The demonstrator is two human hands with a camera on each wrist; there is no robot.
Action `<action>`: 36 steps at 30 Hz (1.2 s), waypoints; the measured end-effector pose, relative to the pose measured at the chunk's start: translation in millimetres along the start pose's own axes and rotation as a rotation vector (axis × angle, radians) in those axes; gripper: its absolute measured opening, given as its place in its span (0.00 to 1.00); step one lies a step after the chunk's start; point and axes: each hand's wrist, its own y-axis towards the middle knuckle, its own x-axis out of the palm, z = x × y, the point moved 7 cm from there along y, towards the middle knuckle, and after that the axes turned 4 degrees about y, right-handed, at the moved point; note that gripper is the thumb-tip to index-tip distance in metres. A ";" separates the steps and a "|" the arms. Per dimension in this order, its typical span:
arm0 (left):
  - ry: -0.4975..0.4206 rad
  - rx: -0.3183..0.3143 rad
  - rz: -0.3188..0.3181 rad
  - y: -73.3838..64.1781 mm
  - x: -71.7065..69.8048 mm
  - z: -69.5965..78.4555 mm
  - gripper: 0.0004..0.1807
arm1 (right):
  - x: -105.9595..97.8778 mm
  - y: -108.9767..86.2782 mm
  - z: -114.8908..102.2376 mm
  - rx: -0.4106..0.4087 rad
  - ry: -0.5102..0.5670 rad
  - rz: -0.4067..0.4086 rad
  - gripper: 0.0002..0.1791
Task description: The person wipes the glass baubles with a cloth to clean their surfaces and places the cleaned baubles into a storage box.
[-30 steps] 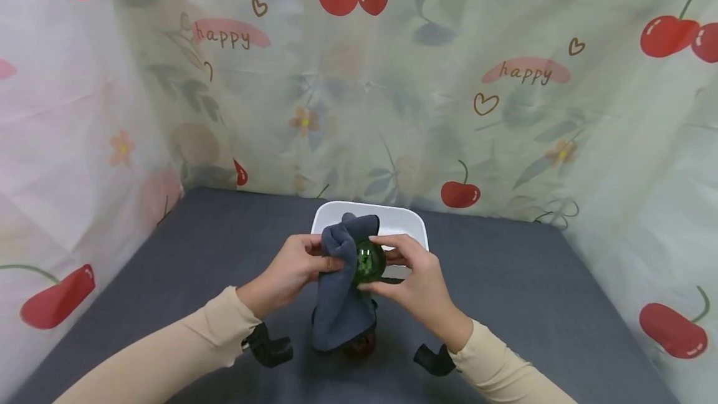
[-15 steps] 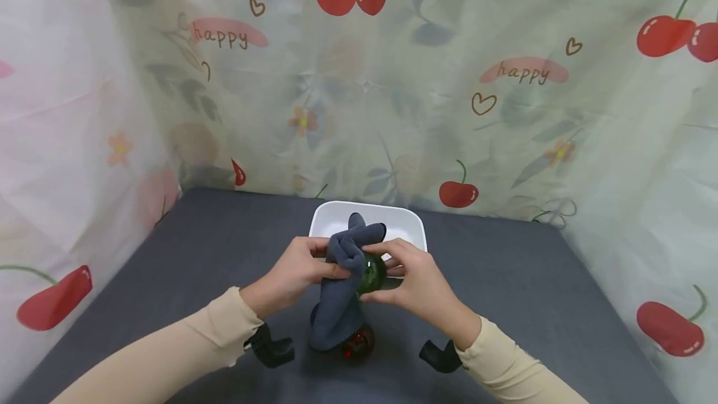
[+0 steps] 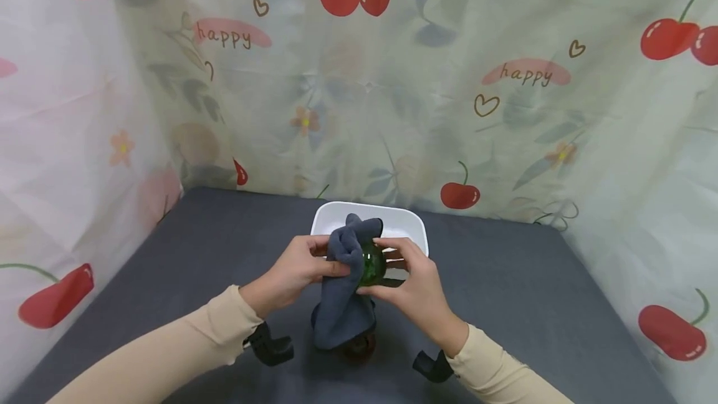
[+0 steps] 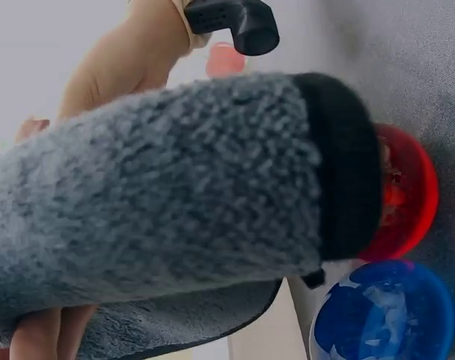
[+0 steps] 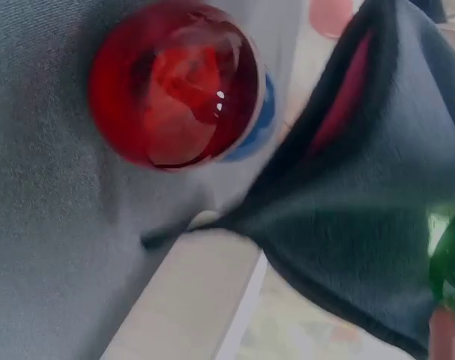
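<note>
My left hand (image 3: 297, 270) pinches a dark grey-blue cloth (image 3: 343, 317), thumb in front, and the cloth hangs down below it. The right hand (image 3: 417, 282) holds a see-through green round glass (image 3: 373, 264) between thumb and fingers, its left side against the cloth. Whether cloth is tucked inside the glass cannot be made out. Below the cloth's lower end, a red round glass (image 5: 178, 86) stands on the table, partly covered in the head view. Beside it is a blue round glass (image 4: 384, 315), hidden by the cloth in the head view.
A white rectangular tray (image 3: 367, 206) lies just beyond the hands. Black camera mounts (image 3: 272, 348) stick out from both wrists over the dark grey table cover (image 3: 521, 304). Cherry-printed curtains (image 3: 370, 111) stand at the back and both sides.
The cloth's upper part has bunched and shifted right against the green glass. The right hand and glass dipped slightly, then rose again. The red glass showed more half a second ago.
</note>
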 end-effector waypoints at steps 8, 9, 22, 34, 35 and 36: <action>-0.001 -0.008 0.033 0.6 -6.0 -1.5 0.24 | 7.3 -5.1 44.0 0.257 0.465 -0.094 0.36; 0.005 -0.015 0.021 0.7 -4.7 -1.8 0.25 | 7.8 -4.8 46.1 0.238 0.429 -0.101 0.36; -0.021 -0.016 0.021 1.4 -7.3 -4.5 0.12 | 6.4 -3.3 41.0 0.206 0.284 -0.155 0.36; -0.020 -0.007 0.008 5.9 4.8 -6.5 0.28 | -0.9 6.9 18.5 0.333 0.143 -0.073 0.31; -0.014 -0.012 0.020 5.8 3.8 -7.2 0.26 | -1.2 5.9 21.6 0.357 0.160 -0.084 0.31; -0.010 -0.016 0.031 6.0 2.6 -7.5 0.24 | -1.4 4.7 25.6 0.385 0.194 -0.090 0.31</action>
